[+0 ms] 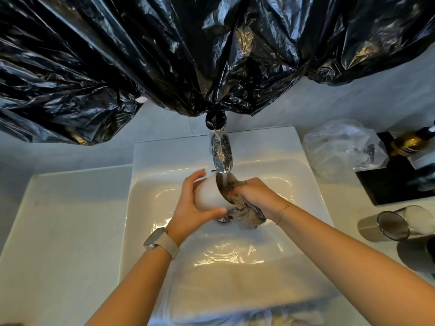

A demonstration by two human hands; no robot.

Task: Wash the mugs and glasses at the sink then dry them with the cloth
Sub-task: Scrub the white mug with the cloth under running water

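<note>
Head view: in the middle of the frame, left hand (188, 208) fingers curl round a white mug (209, 192) under the tap (221, 154). Right hand (256, 195) grips a wet cloth (247, 210) at its mouth, over the sink (150, 196).

We see a white mug (208, 192) and a grey-brown cloth (247, 211) over a glossy white sink (146, 191), beneath shiny black plastic sheeting (141, 55). A beige watch strap (168, 244), smoky grey glasses (393, 225) and an amber bottle (410, 142) on a black tray (390, 184) complete our palette.
</note>
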